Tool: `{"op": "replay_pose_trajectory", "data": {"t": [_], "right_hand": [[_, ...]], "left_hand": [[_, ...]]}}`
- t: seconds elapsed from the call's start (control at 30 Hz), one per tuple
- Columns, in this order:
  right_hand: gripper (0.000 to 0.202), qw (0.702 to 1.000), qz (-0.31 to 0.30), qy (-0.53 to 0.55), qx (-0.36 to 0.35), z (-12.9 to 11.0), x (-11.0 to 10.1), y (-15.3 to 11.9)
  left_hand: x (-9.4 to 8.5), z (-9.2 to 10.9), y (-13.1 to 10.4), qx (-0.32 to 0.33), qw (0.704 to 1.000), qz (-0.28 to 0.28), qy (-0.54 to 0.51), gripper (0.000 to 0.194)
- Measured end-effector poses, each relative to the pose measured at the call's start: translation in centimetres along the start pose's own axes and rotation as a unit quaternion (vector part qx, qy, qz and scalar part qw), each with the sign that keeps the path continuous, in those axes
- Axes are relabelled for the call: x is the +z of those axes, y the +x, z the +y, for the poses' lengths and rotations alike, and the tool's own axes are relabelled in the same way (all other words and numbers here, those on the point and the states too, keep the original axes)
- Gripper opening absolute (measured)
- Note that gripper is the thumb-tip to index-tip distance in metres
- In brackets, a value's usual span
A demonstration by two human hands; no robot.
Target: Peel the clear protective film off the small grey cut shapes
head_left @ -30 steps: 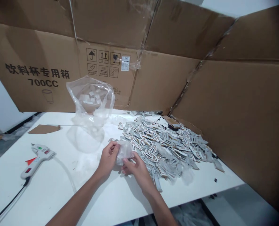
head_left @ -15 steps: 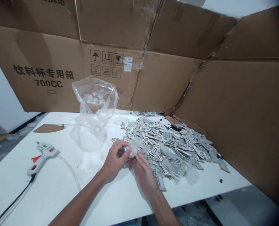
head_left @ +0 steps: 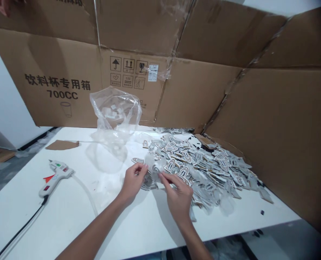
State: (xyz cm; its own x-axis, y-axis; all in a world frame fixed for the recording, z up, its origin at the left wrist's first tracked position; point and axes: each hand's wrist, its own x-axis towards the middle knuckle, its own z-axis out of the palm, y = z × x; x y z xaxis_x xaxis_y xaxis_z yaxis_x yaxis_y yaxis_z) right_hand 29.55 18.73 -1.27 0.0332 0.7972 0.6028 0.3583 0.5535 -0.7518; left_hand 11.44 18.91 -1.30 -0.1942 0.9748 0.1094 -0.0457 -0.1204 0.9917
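Between my two hands a small clear plastic bag (head_left: 154, 168) is held up above the table. My left hand (head_left: 134, 180) pinches its left edge between thumb and fingertips. The lower right side of the bag is pinched by my right hand (head_left: 176, 195), its fingers curled. Whether anything is inside the bag I cannot make out. Just behind and to the right spreads a big pile of bagged flat pieces (head_left: 203, 169), white with brown outlines. A few of these pieces lie right under the bag.
On the left of the white table (head_left: 70, 224) lies a glue gun (head_left: 56, 177) with its cord. A cardboard scrap (head_left: 63, 145) and a large clear bag (head_left: 115, 112) with small white bits are farther back. Cardboard walls (head_left: 198, 97) enclose the back and right. Part of another person's hand (head_left: 1, 5) shows top left.
My hands have moved apart, and the small bag is now stretched between them instead of bunched up. My right hand has shifted right. The view has turned slightly left.
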Motion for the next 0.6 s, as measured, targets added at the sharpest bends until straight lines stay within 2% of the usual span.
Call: {"op": "replay_pose_trajectory", "data": {"t": [0.13,0.23,0.37,0.47,0.6], "right_hand": [[0.020,0.994,-0.084,-0.053,-0.048,-0.3,-1.4,4.1],[0.023,0.985,-0.124,-0.094,-0.069,0.0,-2.1,6.8],[0.024,0.972,-0.171,-0.131,-0.091,0.1,-2.5,9.1],[0.025,0.970,-0.159,-0.151,-0.101,-0.3,-2.5,10.2],[0.026,0.977,-0.072,-0.172,-0.104,-1.5,-3.4,11.6]], "left_hand": [[-0.4,-0.3,0.4,0.009,0.999,0.041,0.014,0.063],[-0.7,-0.7,0.8,0.017,0.997,0.063,0.028,0.062],[-0.9,-1.1,0.8,0.032,0.995,0.074,0.058,0.057],[-0.9,-1.2,0.6,0.049,0.992,0.069,0.095,0.049],[-1.0,-1.1,0.2,0.085,0.978,0.060,0.179,0.031]]}}
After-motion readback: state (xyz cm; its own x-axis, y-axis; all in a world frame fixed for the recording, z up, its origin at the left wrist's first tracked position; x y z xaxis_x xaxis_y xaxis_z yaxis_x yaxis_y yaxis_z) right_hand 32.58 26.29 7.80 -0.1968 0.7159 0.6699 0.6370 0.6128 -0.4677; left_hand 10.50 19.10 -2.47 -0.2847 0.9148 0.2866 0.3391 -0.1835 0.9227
